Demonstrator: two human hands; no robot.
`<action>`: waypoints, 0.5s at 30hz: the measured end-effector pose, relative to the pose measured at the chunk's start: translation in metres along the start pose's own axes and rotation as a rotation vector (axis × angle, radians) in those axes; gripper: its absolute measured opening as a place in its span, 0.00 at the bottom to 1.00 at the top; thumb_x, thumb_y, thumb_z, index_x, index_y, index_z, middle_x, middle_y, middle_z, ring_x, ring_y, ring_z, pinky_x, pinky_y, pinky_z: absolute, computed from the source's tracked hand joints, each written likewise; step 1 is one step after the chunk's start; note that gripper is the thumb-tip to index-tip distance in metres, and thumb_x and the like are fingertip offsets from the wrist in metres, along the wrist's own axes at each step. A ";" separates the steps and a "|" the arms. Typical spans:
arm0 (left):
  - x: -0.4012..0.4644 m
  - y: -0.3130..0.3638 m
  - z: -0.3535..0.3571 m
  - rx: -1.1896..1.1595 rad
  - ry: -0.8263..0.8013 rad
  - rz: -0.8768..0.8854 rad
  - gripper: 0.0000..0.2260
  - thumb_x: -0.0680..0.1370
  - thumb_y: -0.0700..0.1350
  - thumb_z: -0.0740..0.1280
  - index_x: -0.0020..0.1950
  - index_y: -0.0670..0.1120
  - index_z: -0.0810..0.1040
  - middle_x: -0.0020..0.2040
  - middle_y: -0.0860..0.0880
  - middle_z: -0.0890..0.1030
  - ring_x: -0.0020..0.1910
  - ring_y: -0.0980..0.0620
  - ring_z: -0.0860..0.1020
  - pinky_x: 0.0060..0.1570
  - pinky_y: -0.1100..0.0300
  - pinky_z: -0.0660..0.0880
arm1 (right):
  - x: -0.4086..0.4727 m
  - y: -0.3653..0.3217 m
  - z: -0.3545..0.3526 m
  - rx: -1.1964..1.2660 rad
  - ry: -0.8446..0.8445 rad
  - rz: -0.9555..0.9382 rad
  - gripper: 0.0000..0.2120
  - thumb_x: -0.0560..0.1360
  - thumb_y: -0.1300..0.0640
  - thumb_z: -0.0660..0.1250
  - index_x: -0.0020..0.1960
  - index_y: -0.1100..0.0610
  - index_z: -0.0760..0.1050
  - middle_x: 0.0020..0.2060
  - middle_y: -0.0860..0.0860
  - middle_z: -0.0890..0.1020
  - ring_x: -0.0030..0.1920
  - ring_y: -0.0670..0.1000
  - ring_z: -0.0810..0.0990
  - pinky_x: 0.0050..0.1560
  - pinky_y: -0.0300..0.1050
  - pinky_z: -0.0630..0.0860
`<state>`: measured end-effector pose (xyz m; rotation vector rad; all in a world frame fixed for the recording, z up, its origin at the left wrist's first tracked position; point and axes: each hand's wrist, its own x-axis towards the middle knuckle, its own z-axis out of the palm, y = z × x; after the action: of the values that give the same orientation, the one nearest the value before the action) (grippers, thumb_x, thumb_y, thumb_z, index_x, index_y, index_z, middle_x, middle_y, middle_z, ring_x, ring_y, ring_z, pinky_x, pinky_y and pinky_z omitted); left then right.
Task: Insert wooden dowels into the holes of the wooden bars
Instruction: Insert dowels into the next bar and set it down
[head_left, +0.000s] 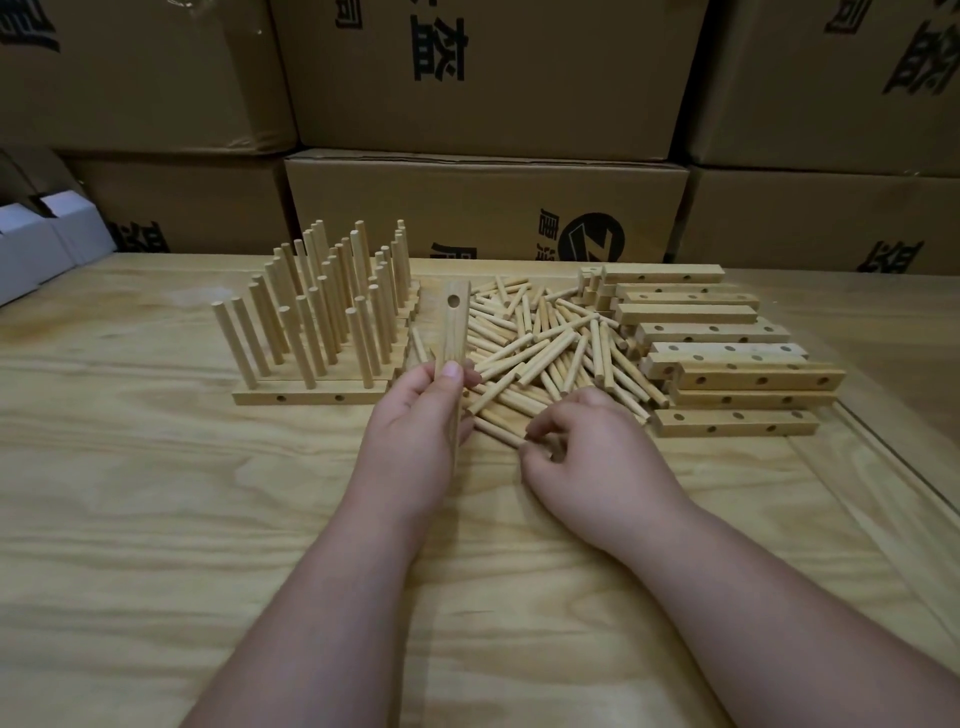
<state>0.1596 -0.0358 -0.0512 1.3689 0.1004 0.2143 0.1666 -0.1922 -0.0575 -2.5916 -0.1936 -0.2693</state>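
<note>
Head view: left hand (415, 431) is gripping a wooden bar (453, 332) on end, fingers curled round it, thumb pressing its front, one hole showing near the top. Right hand (587, 452) is reaching into the near edge of the loose dowel pile (550, 348), fingers curled, fingertips (535, 431) pinching a dowel (498, 431) end. Empty bars (727, 358) are lying stacked right, filled bars (322, 322) left. Cardboard boxes (483, 202) behind are showing black printed characters, unreadable.

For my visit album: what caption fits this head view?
Left hand holds a holed bar upright while right hand picks a dowel from the pile.
</note>
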 end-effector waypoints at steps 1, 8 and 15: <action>0.000 0.000 0.000 0.005 0.018 0.007 0.17 0.84 0.47 0.63 0.39 0.56 0.86 0.50 0.58 0.86 0.50 0.64 0.83 0.62 0.48 0.77 | 0.001 0.001 -0.001 0.001 0.001 0.013 0.10 0.73 0.47 0.67 0.52 0.47 0.81 0.51 0.44 0.75 0.57 0.50 0.75 0.59 0.49 0.75; 0.001 0.001 0.000 0.012 0.046 -0.019 0.14 0.83 0.48 0.63 0.42 0.53 0.86 0.46 0.57 0.87 0.48 0.62 0.83 0.63 0.51 0.77 | 0.002 0.002 0.001 0.005 0.002 0.012 0.15 0.74 0.43 0.66 0.59 0.45 0.79 0.53 0.44 0.74 0.57 0.49 0.75 0.61 0.51 0.75; -0.002 0.004 0.003 0.034 -0.059 -0.027 0.12 0.84 0.46 0.61 0.50 0.45 0.83 0.51 0.50 0.87 0.55 0.50 0.84 0.62 0.48 0.79 | 0.002 0.003 0.003 0.010 0.025 0.008 0.08 0.75 0.43 0.69 0.52 0.43 0.79 0.51 0.42 0.73 0.57 0.48 0.74 0.61 0.50 0.73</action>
<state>0.1576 -0.0380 -0.0464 1.4061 0.0733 0.1503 0.1692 -0.1929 -0.0610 -2.5774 -0.1745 -0.2974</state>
